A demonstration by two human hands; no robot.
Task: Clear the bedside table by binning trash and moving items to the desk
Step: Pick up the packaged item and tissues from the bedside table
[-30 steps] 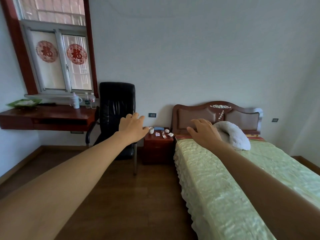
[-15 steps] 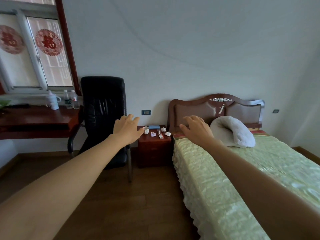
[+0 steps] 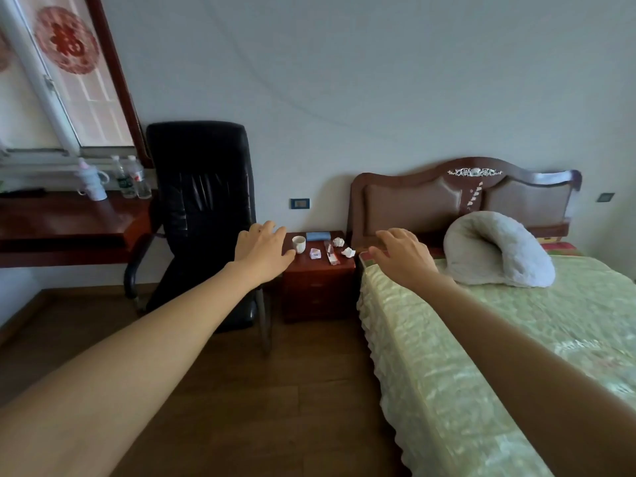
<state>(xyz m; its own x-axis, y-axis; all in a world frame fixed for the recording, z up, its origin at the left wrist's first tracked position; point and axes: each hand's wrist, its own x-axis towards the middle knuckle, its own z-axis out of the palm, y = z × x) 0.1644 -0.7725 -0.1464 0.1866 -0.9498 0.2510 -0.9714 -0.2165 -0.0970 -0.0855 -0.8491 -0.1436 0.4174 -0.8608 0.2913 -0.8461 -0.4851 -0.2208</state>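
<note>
Hands first: your left hand (image 3: 263, 251) and right hand (image 3: 401, 254) both reach forward with fingers loosely spread, holding nothing. Between them, farther off, stands the bedside table (image 3: 318, 280), carrying a white cup (image 3: 298, 243), a blue item (image 3: 317, 236), small packets (image 3: 315, 253) and crumpled paper (image 3: 348, 252). A black chair (image 3: 201, 187) sits just left of it, the bed (image 3: 499, 339) right. Your desk (image 3: 65, 222) lies well apart, far left.

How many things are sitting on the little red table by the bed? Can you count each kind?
Cup: 1
Blue cloth: 1
Crumpled paper balls: 2
Small packet: 1
Long wrapper: 1
Total: 6, all on the bedside table.
</note>
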